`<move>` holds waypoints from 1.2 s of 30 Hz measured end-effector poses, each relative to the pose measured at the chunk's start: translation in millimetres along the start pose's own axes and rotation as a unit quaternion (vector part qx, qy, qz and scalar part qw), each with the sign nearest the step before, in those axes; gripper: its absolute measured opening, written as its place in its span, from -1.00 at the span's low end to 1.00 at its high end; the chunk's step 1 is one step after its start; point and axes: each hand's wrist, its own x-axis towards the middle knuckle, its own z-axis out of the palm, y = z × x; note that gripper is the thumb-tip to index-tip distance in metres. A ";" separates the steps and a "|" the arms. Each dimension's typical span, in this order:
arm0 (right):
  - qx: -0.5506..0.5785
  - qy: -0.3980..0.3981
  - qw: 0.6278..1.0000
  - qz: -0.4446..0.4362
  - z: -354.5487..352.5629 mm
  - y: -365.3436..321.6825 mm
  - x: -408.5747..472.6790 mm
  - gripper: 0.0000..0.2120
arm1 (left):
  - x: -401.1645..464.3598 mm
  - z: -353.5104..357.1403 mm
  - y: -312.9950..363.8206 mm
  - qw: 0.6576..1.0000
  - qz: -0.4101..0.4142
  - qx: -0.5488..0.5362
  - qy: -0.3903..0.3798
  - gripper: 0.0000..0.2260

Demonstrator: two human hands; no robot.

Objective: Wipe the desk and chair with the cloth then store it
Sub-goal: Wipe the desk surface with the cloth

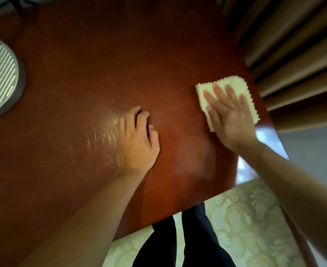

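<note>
A glossy reddish-brown desk [81,78] fills most of the view. Near its right edge lies a folded pale yellow cloth [237,86] with zigzag edges. My right hand [230,116] presses flat on the cloth with its fingers spread. My left hand [135,139] rests on the bare desk top in the middle, fingers curled, holding nothing. Below the desk's front edge shows the chair seat [245,218], upholstered in a pale floral pattern, with my dark trouser legs over it.
A round grey ribbed device [1,78] stands on the desk at the far left, with a dark cable [22,8] behind it. Brown pleated curtains [293,45] hang close past the desk's right edge. Grey floor [313,143] shows at the right.
</note>
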 end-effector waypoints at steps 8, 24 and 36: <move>0.051 0.001 0.997 -0.051 24.5 -105.1 -71.2 -0.59 | 1.2 1.0 -0.1 0.999 0.004 -0.035 0.019 -0.79; 0.059 0.024 0.997 -0.053 16.6 -72.2 -11.3 -0.61 | 0.6 2.6 -0.5 1.000 0.009 -0.011 0.020 -0.78; 0.061 0.049 0.997 0.016 0.6 1.7 -10.4 -0.63 | -0.9 2.3 -0.1 1.000 0.004 -0.008 0.014 -0.78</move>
